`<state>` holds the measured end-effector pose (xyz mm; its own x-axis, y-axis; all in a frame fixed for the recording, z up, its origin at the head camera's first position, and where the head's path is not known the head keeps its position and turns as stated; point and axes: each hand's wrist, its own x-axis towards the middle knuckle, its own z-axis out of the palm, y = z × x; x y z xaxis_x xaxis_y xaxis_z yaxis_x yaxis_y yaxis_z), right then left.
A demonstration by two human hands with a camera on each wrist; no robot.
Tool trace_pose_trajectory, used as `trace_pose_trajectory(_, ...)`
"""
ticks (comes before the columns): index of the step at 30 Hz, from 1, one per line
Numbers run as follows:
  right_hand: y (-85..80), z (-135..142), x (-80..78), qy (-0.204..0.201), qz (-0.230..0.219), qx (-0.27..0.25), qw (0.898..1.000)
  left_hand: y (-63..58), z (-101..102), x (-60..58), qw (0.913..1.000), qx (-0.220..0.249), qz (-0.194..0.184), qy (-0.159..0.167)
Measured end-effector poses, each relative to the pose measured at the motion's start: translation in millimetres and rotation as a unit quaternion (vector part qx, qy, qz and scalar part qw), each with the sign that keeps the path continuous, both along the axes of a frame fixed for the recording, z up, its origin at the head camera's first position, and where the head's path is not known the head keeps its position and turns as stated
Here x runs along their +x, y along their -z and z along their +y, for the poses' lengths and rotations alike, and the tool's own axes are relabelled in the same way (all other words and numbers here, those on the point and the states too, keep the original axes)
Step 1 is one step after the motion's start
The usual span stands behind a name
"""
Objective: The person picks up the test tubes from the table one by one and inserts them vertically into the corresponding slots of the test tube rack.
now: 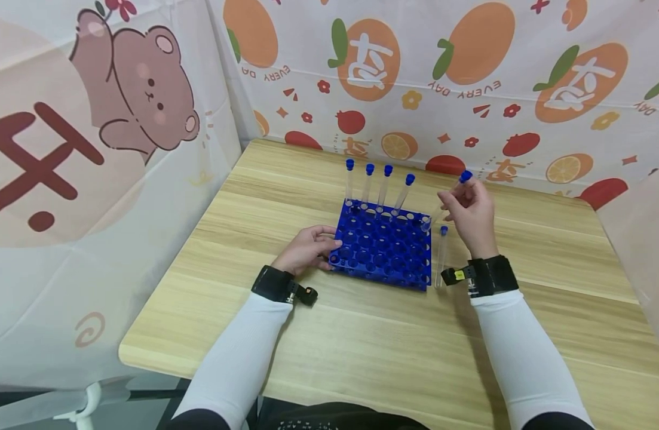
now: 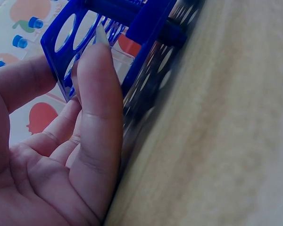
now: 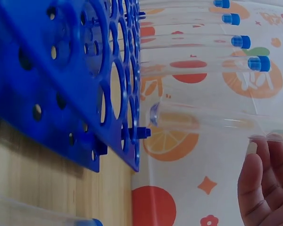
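A blue test tube rack [image 1: 380,245] stands on the table, with several blue-capped clear test tubes [image 1: 383,192] upright along its far row. My left hand [image 1: 306,247] grips the rack's left end; in the left wrist view the thumb [image 2: 100,108] lies along that end. My right hand [image 1: 473,215] pinches a clear test tube [image 3: 203,117] near its blue cap [image 1: 466,176]. This tube slants, its rounded bottom close above the far right corner of the rack. Another capped test tube [image 1: 441,257] lies on the table just right of the rack.
The wooden table [image 1: 329,340] reaches to a fruit-print cloth [image 1: 313,60] hanging at the back. A cloth with a bear [image 1: 152,89] hangs on the left. A black wrist strap with a camera is on each wrist.
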<state>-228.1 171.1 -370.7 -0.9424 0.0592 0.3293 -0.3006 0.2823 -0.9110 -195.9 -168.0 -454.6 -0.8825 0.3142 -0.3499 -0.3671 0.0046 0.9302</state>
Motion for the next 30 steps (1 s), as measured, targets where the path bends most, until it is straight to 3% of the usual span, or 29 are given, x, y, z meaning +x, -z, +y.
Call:
trace_pose_trajectory(9, -13.1, -14.7, 4.2, -0.008, 0.002, 0.026, 1.0, 2.2, 0.2, -1.2, 1.0, 0.005, 0.0, 0.0)
trace_pose_trajectory(23, -14.9, -23.4, 4.6, -0.038, -0.019, 0.07, 0.997, -1.4, -0.5, 1.6, 0.9999, 0.012, -0.005, -0.004)
trace_pose_trajectory(25, -14.1, -24.3, 3.9, -0.048, -0.025, 0.088, 0.995, -2.3, -0.7, 2.0, 0.9999, 0.011, -0.005, -0.004)
trace_pose_trajectory(30, 6.4, -19.5, -9.8, -0.068, -0.048, 0.12, 0.989, -3.4, -0.6, 2.5, 0.9999, 0.012, -0.006, -0.002)
